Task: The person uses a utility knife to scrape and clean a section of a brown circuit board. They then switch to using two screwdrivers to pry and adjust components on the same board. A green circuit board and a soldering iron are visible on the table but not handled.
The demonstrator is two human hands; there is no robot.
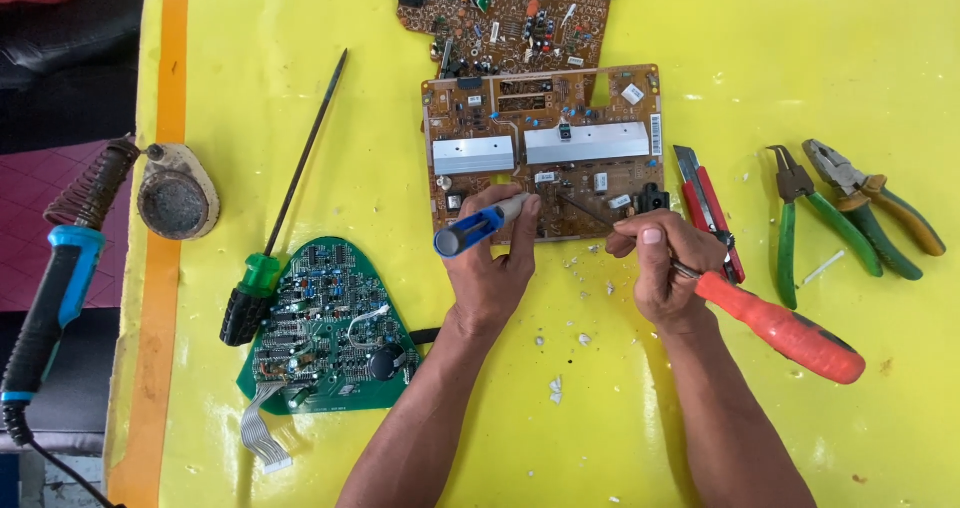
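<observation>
Brown circuit board (545,153) sits mid-table on the yellow cover (700,48); both hands work its near edge. Left hand (490,268) clenched around a blue-grey pen-like tool (478,226), tip towards the board. Right hand (665,263) grips a red-handled screwdriver (775,328), shaft onto the board. Looks like component removal underway; next move needs a steady tip, low force. Nearby: red utility knife (708,208), green pliers (800,218), green triangular board (325,333). Only container: round tin (175,200) at left holding something dark, beside the soldering iron (60,278).
</observation>
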